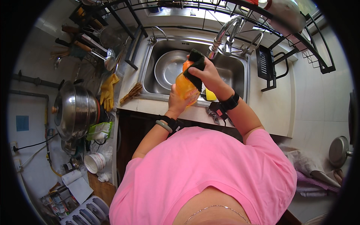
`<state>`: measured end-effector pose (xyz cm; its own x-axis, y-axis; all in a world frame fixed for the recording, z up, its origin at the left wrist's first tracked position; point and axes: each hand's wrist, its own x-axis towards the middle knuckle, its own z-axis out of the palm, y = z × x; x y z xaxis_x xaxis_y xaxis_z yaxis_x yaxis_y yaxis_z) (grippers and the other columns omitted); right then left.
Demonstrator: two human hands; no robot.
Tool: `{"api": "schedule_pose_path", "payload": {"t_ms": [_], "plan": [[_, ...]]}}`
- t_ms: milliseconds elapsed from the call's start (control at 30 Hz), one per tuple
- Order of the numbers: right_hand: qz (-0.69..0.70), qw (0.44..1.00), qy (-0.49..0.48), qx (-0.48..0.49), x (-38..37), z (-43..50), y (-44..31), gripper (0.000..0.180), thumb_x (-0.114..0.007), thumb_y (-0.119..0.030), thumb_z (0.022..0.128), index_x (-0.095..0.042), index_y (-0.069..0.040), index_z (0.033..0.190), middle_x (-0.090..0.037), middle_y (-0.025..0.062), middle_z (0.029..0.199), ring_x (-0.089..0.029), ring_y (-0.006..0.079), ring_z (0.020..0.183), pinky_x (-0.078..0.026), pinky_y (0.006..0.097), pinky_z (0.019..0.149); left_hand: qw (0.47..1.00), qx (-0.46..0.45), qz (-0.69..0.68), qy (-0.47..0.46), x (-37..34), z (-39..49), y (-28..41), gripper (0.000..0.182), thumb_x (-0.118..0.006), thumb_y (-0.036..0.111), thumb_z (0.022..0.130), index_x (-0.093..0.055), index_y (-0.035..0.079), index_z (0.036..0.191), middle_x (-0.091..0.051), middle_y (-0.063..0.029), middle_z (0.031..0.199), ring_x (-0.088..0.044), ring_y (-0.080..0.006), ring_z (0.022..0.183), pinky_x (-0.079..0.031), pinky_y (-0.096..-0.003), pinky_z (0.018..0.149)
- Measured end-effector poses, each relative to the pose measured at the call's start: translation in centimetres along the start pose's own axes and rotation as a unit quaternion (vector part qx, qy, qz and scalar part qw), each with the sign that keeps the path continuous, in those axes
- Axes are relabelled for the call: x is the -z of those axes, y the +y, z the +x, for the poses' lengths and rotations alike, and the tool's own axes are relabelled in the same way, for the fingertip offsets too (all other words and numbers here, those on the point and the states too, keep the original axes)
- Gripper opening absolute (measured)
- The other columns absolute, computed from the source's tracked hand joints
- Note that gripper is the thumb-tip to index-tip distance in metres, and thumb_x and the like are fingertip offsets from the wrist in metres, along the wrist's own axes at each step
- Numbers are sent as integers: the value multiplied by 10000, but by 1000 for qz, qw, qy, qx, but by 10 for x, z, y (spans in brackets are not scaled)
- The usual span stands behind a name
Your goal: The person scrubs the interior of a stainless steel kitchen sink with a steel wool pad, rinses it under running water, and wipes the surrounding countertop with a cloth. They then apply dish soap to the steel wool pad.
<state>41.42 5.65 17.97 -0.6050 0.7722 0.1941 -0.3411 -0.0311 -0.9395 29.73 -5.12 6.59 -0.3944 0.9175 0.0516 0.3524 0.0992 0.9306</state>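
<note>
My left hand (177, 101) grips the lower part of a bottle of orange liquid (184, 85), tilted over the front of the sink. A dark green scouring pad (197, 66) lies against the bottle's upper side, held in my right hand (211, 74) near the orange cap (187, 65). Behind the bottle, a round stainless steel basin (166, 69) sits in the left part of the steel sink (233, 66). A yellow sponge (210, 95) shows below my right wrist, partly hidden by it.
A chrome faucet (216, 42) arches over the sink, under a black dish rack (135, 17). On the left are a twig brush (132, 92), yellow rubber gloves (108, 90) and a large steel steamer pot (76, 109). A grey cloth (214, 115) lies on the counter's front edge.
</note>
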Motion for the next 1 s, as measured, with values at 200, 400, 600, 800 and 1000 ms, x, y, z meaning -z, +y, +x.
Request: {"api": "schedule_pose_path", "payload": {"t_ms": [200,400,600,800,1000], "plan": [[40,997,47,-43,0,7,3,299,-614,-178,848,-565,26,1060,-615,47,909,-587,113,823,-478,251,770,1000,-13,-19,1,0,-2,2,655,-797,214,608,-377,58,1085,-591,-131,987,-596,-286,912,-476,-356,767],[122,991,4,-55,3,1,5,226,-581,-165,866,-580,12,1006,-625,50,897,-592,112,782,-486,249,713,1000,-23,-16,3,1,-3,5,659,-802,216,605,-377,54,1083,-593,-130,982,-598,-285,905,-477,-354,759],[182,978,43,-87,10,10,10,242,-535,-157,890,-531,14,1062,-616,93,961,-594,155,841,-487,281,763,999,-34,26,5,2,-4,4,656,-798,204,601,-377,54,1080,-585,-138,992,-593,-296,911,-475,-359,765],[-76,973,75,203,9,-13,6,521,-637,-80,773,-386,-7,1223,-478,138,1230,-486,222,1103,-373,324,959,997,11,64,37,-6,-2,7,646,-782,222,608,-376,62,1084,-579,-154,994,-586,-319,915,-476,-380,762],[-640,645,17,417,-5,-7,-12,476,-644,-142,675,-507,-70,1125,-522,69,1101,-493,237,1077,-350,407,974,997,24,66,41,-8,0,9,635,-776,235,609,-374,66,1071,-581,-161,972,-586,-331,893,-476,-388,745]]}}
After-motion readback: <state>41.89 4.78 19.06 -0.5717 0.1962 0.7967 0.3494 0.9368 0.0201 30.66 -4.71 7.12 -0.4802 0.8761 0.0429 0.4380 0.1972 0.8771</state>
